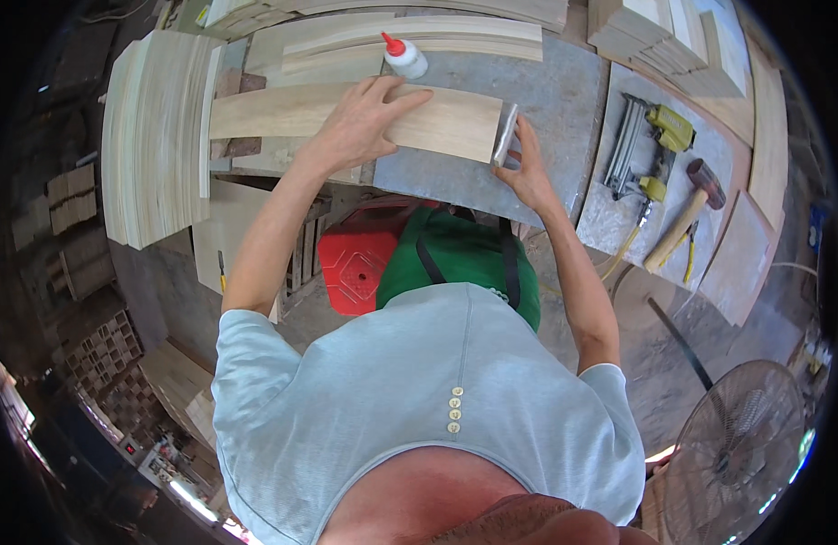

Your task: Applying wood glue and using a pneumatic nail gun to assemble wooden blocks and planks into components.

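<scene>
- Left hand (pixel 369 118): palm down on board (pixel 455 125), fingers spread, not wrapped round it; palm underside hidden.
- Right hand (pixel 526 168): thumb and fingers pinching metal piece (pixel 506 134) at board's right end; contact with the wood can't be told.
- Board: flat across table (pixel 551 95), middle covered by left hand; left end meets board stack (pixel 156 136), can't tell if it runs behind.
- Bottle (pixel 406 62): upright, red cap, just beyond board.
- Nail gun (pixel 657 136), hammer (pixel 691 209): right side, clear view.
- Fan (pixel 737 445): partly lost in dark rim.
</scene>
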Available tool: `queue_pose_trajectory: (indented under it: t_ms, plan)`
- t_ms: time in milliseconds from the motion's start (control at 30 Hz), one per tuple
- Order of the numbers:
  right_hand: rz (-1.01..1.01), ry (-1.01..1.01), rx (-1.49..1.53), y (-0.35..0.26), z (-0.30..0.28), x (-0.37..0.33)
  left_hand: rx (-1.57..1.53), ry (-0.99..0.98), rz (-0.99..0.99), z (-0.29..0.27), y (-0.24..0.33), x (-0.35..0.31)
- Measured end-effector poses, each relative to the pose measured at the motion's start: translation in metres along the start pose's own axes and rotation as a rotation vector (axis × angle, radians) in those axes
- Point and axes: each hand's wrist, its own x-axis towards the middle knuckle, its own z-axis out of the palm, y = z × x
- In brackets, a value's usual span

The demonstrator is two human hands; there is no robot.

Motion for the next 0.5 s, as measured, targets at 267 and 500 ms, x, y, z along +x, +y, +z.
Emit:
queue_pose_trajectory:
  t_ms: [267,500]
  plan:
    - [-0.023,-0.081,-0.006,0.0054,-0.0003,0.0064,-0.043,-0.085,-0.088,-0.0025,0.0080,-0.0010]
    - [-0.042,-0.082,-0.056,0.0048,0.0041,0.0062,-0.052,-0.103,-0.123,0.0006,0.0083,0.0031]
